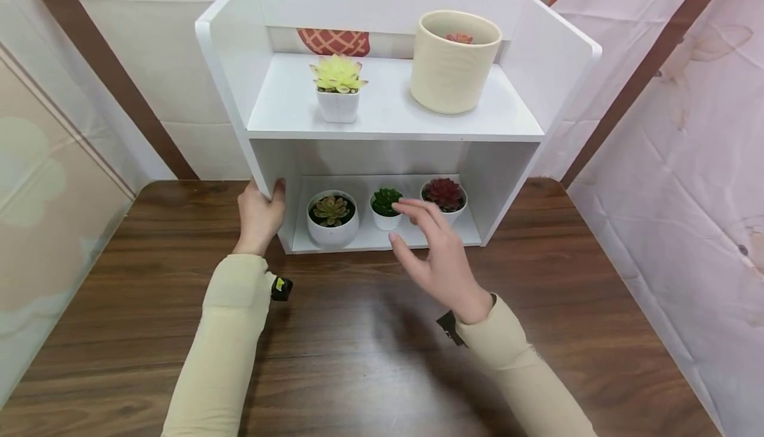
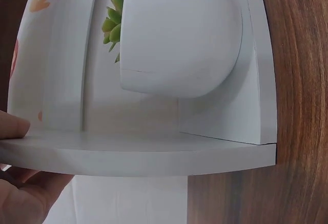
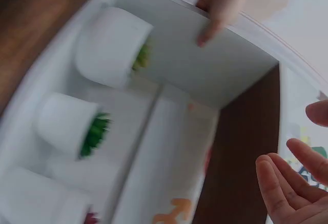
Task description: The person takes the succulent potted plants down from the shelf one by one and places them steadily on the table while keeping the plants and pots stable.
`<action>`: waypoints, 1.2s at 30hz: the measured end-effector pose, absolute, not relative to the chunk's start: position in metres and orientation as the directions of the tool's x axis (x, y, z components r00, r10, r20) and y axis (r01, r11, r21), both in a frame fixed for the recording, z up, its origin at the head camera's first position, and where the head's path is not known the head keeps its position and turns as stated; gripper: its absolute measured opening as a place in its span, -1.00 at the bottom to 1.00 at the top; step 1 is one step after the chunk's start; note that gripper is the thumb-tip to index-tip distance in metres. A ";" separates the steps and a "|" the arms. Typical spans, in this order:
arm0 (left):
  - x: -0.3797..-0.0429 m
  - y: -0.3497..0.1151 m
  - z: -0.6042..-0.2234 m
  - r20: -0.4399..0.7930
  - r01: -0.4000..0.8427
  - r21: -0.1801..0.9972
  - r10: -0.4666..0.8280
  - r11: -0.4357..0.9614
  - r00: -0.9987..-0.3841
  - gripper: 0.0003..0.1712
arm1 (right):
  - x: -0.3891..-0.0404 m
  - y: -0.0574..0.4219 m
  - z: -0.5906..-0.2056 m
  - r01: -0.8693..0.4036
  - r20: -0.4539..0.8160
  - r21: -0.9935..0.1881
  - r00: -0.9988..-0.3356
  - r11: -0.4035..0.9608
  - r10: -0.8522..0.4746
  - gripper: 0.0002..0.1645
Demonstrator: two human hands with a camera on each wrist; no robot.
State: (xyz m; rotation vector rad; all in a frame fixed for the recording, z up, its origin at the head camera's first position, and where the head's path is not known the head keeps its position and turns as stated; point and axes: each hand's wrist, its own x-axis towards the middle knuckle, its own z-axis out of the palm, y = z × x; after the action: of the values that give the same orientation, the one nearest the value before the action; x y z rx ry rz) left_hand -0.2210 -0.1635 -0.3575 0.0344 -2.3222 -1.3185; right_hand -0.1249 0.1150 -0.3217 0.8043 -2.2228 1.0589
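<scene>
My left hand (image 1: 260,215) grips the left side panel of a white two-tier shelf (image 1: 382,109), its thumb on the inner face. In the left wrist view its fingers lie on both sides of that panel (image 2: 138,162). My right hand (image 1: 440,261) hovers before the lower tier, fingers spread and holding nothing. Its fingertips overlap a small white pot (image 1: 387,222) with a green succulent and a white pot with a dark red succulent (image 1: 444,193). At the lower tier's left sits a rounder white pot (image 1: 333,234) with a yellowish-green succulent.
On the upper tier stand a square white pot (image 1: 338,106) with a pale yellow-green succulent and a large cream pot (image 1: 450,72) with a reddish plant inside. The shelf stands at the back of a dark wooden table (image 1: 358,371), before a patterned cloth (image 1: 149,59).
</scene>
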 end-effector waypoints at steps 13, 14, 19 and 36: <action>-0.222 -0.162 -0.361 0.374 0.204 0.831 -0.249 0.517 -0.893 -0.54 | -0.150 0.102 -0.262 -0.754 0.772 -0.430 -0.592 0.496 -0.230 -0.52; -0.222 -0.162 -0.361 0.374 0.204 0.832 -0.250 0.515 -0.893 -0.54 | -0.151 0.101 -0.259 -0.751 0.771 -0.439 -0.597 0.493 -0.222 -0.51; -0.221 -0.162 -0.361 0.379 0.205 0.833 -0.259 0.514 -0.888 -0.55 | -0.159 0.091 -0.246 -0.738 0.759 -0.509 -0.627 0.443 -0.172 -0.46; -0.220 -0.161 -0.359 0.388 0.214 0.836 -0.268 0.505 -0.882 -0.57 | -0.189 0.056 -0.211 -0.518 0.535 -0.789 -0.843 0.329 -0.044 -0.23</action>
State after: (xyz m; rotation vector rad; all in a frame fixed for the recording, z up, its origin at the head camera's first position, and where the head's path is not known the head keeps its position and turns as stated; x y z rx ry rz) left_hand -0.2196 -0.1612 -0.3594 0.0438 -2.2769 -1.3587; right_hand -0.1889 0.0563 -0.2107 0.4958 -2.1805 1.5271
